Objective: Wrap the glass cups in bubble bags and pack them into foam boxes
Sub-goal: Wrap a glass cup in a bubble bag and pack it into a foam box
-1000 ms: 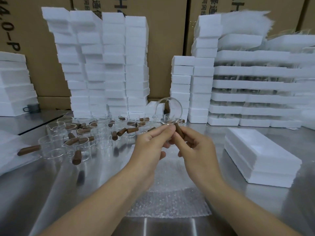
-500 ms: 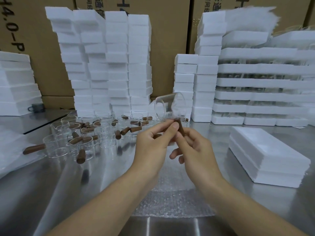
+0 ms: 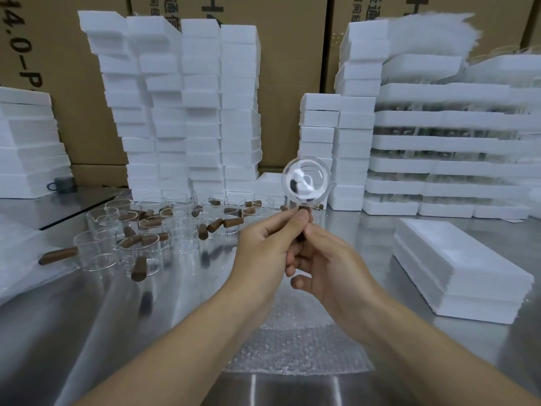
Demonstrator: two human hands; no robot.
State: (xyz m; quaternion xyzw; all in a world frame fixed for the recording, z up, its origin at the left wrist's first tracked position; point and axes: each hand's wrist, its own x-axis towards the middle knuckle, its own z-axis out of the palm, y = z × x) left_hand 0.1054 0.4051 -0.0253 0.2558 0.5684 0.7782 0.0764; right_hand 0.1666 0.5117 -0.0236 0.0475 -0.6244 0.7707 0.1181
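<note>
Holding it up to the light now: the clear round glass cup (image 3: 306, 186), with its brown wooden handle, sits just above both hands, mouth turned toward the camera so you look straight down into the bowl. The left hand (image 3: 263, 244) pinches the handle right under the glass with thumb and forefinger. The right hand (image 3: 330, 276) has its fingers curled round the lower end of that handle, so both hands are closed on the one cup. It looks like an inspection before wrapping.

Directly below the wrists lies the stack of clear bubble bags (image 3: 298, 353), flat on the shiny steel table (image 3: 87, 332). To the outside of the right hand waits a pile of flat white foam boxes (image 3: 456, 265). Away past the left hand stands the crowd of unwrapped glass cups (image 3: 140, 230), handles pointing every way. Beyond the fingertips rise the tall stacks of white foam blocks (image 3: 181, 112).

To do this well, I'd say turn the cup slowly by the handle, since that leaves the bowl free of prints. Check the rim and spout for chips. Then one hand should take the full weight before the other drops to the top bag. Glass goes in first, handle last, and low over the table in case it slips.
</note>
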